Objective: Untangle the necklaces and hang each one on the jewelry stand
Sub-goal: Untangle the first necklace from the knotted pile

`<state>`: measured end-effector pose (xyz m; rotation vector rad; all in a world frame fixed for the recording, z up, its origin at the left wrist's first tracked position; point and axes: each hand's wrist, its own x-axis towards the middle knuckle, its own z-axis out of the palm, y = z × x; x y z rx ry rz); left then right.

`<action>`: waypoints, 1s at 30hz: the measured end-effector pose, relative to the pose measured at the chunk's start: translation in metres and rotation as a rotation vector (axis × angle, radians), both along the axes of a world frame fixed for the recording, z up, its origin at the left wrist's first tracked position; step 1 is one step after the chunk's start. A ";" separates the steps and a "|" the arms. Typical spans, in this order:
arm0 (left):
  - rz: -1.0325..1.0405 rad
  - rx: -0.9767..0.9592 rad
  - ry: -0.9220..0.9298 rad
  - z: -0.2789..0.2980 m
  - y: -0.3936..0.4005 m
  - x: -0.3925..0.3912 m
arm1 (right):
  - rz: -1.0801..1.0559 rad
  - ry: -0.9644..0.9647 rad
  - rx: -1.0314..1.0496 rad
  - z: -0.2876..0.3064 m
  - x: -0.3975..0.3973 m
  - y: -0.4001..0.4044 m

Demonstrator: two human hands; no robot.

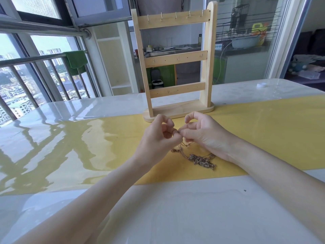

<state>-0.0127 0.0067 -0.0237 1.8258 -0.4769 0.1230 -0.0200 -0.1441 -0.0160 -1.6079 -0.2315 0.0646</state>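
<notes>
Still untangling: left hand (161, 133) and right hand (198, 133) pinch one chain above the tangled necklaces (198, 158); wooden jewelry stand (175, 67) hooks bare, so next tease it loose.

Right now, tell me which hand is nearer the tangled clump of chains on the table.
Right. The right hand sits just above the clump; the left hand is farther off, up-left.

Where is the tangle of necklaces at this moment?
In the head view, the necklace tangle lies on the yellow table runner, near centre, below the right hand and in front of the wooden jewelry stand; strands rise into both hands' fingertips.
</notes>
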 end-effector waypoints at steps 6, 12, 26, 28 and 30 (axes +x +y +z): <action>-0.075 -0.321 0.383 0.005 -0.001 0.001 | -0.095 -0.086 -0.005 0.000 0.000 0.005; -0.026 -0.360 0.352 0.006 -0.002 0.003 | -0.138 -0.148 -0.026 0.000 -0.001 0.008; 0.030 -0.189 0.219 0.008 0.003 0.004 | -0.138 -0.216 -0.014 0.001 0.000 0.006; 0.021 -0.118 0.150 0.007 0.001 0.002 | -0.130 -0.229 -0.046 0.000 0.000 0.004; 0.009 -0.085 0.118 0.007 0.001 0.001 | -0.107 -0.239 -0.082 0.000 0.000 0.003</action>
